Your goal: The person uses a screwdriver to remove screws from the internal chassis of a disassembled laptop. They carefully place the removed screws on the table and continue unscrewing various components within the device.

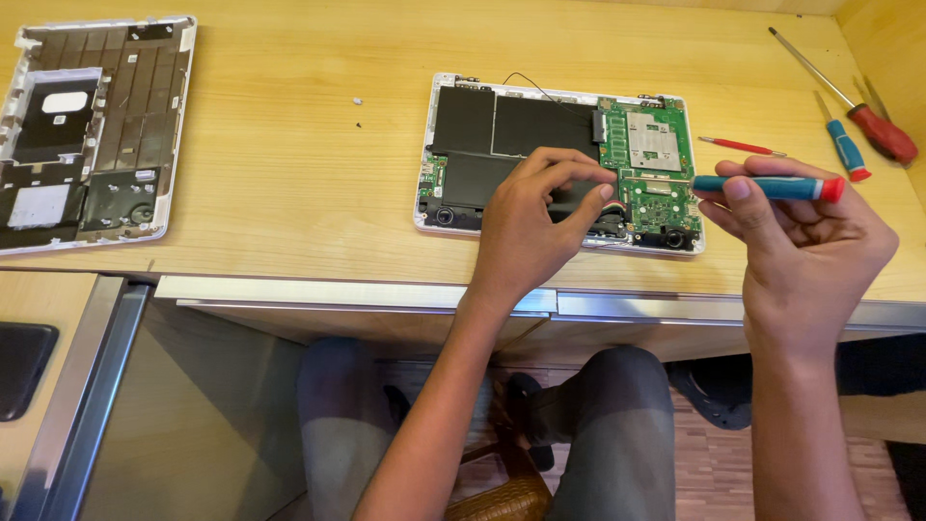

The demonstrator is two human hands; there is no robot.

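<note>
An opened white laptop base (453, 92) lies on the wooden desk, showing black battery cells (511, 123) and a green circuit board (651, 145). My left hand (531, 227) rests over its front middle, fingertips pinched near the board's left edge; whether they grip something is hidden. My right hand (805, 246) hovers just right of the laptop and holds a blue screwdriver (772, 186) with a red cap, lying horizontally, its tip toward the board.
The removed laptop bottom cover (87, 125) lies at the far left of the desk (289, 164). At the back right lie a red-handled screwdriver (873, 125), a blue-handled one (844, 145) and a thin red one (738, 146). Small screws (358, 99) lie mid-desk. My knees are under the desk edge.
</note>
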